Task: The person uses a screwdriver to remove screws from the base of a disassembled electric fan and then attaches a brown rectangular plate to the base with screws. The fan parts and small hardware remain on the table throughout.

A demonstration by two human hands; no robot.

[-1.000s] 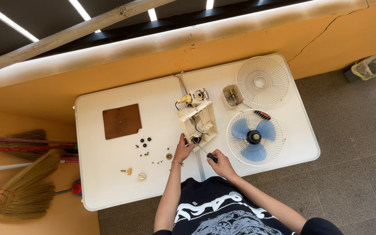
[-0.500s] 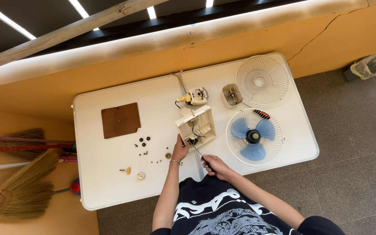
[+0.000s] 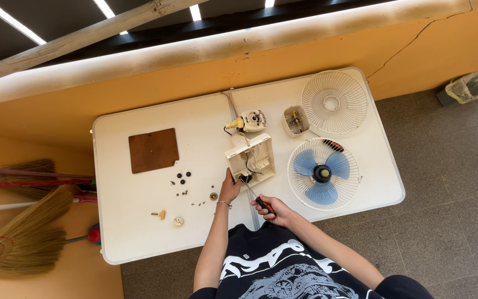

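Note:
A cream square fan base (image 3: 251, 158) lies upside down in the middle of the white table (image 3: 139, 232), with wires showing inside it. My left hand (image 3: 229, 188) rests against its near left corner. My right hand (image 3: 275, 210) grips a screwdriver (image 3: 259, 200) with a black and orange handle. The shaft slants up toward the base's near edge. Behind the base lies the fan motor unit (image 3: 248, 121) with its cord.
To the right are a blue fan blade in a white grille (image 3: 323, 173), a second white grille (image 3: 334, 102) and a small cream housing (image 3: 295, 120). A brown square board (image 3: 152, 150), several small screws and knobs (image 3: 182, 185) lie left. Brooms (image 3: 23, 221) lean at far left.
My right hand with the screwdriver has drawn back slightly toward the table's near edge. The left hand stays at the base's corner.

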